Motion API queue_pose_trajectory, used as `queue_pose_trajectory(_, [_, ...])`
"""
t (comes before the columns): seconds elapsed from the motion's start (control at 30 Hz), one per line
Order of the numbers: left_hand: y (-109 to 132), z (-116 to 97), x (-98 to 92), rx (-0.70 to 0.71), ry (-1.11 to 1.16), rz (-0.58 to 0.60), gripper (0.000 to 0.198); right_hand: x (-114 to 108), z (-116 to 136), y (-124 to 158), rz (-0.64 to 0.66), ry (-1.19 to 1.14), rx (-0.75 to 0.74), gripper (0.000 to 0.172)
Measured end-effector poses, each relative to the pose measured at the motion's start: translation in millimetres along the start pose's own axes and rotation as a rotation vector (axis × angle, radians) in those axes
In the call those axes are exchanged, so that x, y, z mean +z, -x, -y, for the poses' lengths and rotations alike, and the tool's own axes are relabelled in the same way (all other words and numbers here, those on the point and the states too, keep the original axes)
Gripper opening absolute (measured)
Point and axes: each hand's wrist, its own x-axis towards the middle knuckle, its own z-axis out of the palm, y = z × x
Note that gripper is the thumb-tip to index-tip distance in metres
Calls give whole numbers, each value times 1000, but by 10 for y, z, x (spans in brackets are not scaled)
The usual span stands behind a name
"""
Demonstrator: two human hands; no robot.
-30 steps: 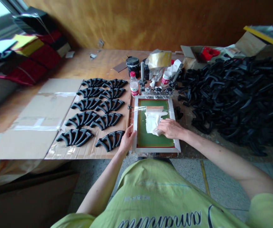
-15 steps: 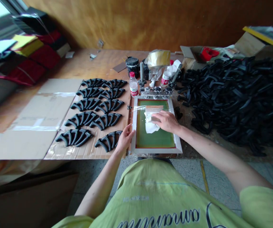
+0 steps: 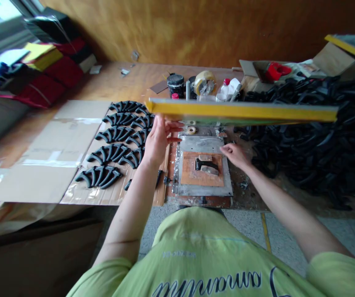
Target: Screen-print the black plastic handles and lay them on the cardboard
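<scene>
A screen-printing frame (image 3: 242,110) is tilted up, its yellow edge facing me. My left hand (image 3: 156,142) is at its left end, thumb against the lower edge and fingers reaching under it. Below lies a grey metal base plate (image 3: 202,190) with a brown board (image 3: 189,177) on it. One black curved handle (image 3: 207,164) rests in the fixture on that board. My right hand (image 3: 235,155) hovers by the plate's right edge, fingers curled, with nothing visible in them. The white squeegee is out of sight.
Rows of black handles (image 3: 103,153) lie on cardboard (image 3: 45,181) to the left. A large heap of black handles (image 3: 304,156) covers the right side. Behind the frame stand a dark ink tub (image 3: 175,85), a tape roll (image 3: 205,82) and a red-capped bottle (image 3: 226,87).
The frame has swung up off the base plate, exposing the handle beneath it. My left hand has risen with its edge. My right hand has left the squeegee and moved right.
</scene>
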Motion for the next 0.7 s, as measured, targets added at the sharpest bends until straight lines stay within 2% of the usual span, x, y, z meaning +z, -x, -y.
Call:
queue_pose_trajectory(0.1, [-114,-23,94,23,23,-40,61,407,239,295,93,171,-169,29])
queue_pose_trajectory(0.17, [32,139,124,-4,51,-105,61,532,378,386,108,271,-165,22])
queue_pose_trajectory(0.23, [353,419,157,-184,73,-68,63,558,507,440,107,290,-64,18])
queue_pose_trajectory(0.27, [554,582,180,-342,74,12,65,556,586,475,92,274,-8,17])
queue_pose_trajectory(0.3, [759,743,206,-563,64,171,66,556,683,521,62,248,35,18])
queue_pose_trajectory(0.33, [950,892,233,-716,74,249,66,565,798,577,26,216,50,19])
queue_pose_trajectory(0.4, [1235,1118,264,-794,180,202,62,610,1044,701,-6,140,-53,20])
queue_pose_trajectory(0.47, [1342,1230,213,-743,288,54,52,645,1200,796,53,48,-297,18])
queue_pose_trajectory(0.5, [1337,1250,137,-710,309,-14,47,633,1196,822,83,10,-403,15])
queue_pose_trajectory(0.53, [1306,1256,20,-679,295,-79,44,590,1119,836,88,-14,-455,14])
queue_pose_trajectory(0.57, [1267,1257,-139,-652,252,-146,42,514,965,841,57,-21,-442,13])
queue_pose_trajectory(0.6, [1235,1259,-337,-628,190,-215,42,410,736,841,-12,-8,-361,15])
queue_pose_trajectory(0.7, [1281,1317,-1064,-593,-28,-455,45,45,-246,856,-304,113,92,25])
